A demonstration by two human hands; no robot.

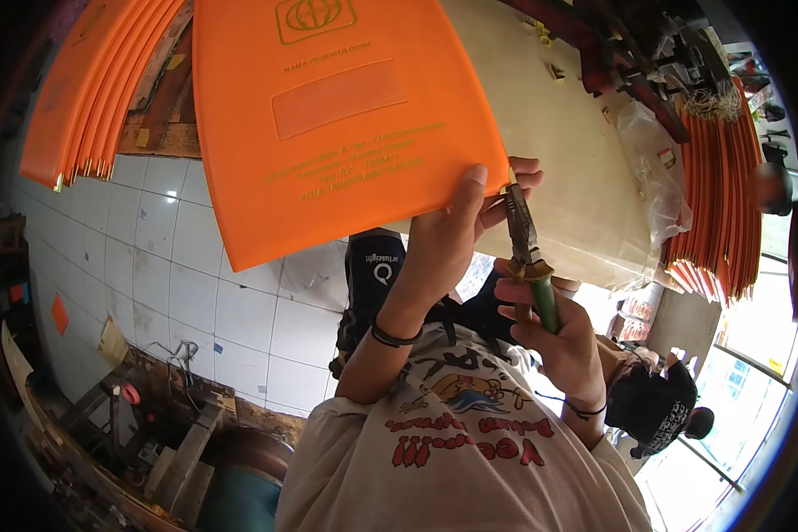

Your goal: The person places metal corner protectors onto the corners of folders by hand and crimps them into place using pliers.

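Orange folder closest to us, held up so that it overlaps the table and tiled floor in our view. Left grip closed on it near the lower right corner: thumb across the front, fingers behind. Right grip wrapped round green-handled pliers, tips at that corner by a small brass-coloured piece.

We judge the folder light, smooth, rather slippery; stiff enough to hold its shape, yet apt to flex, its face easily marked by metal. Best hold, we think: pinched flat close beside the corner, fingertips clear of the pliers.

Farther out: similar folders upper left; orange stack at right, past clear plastic; a person in a dark cap lower right.
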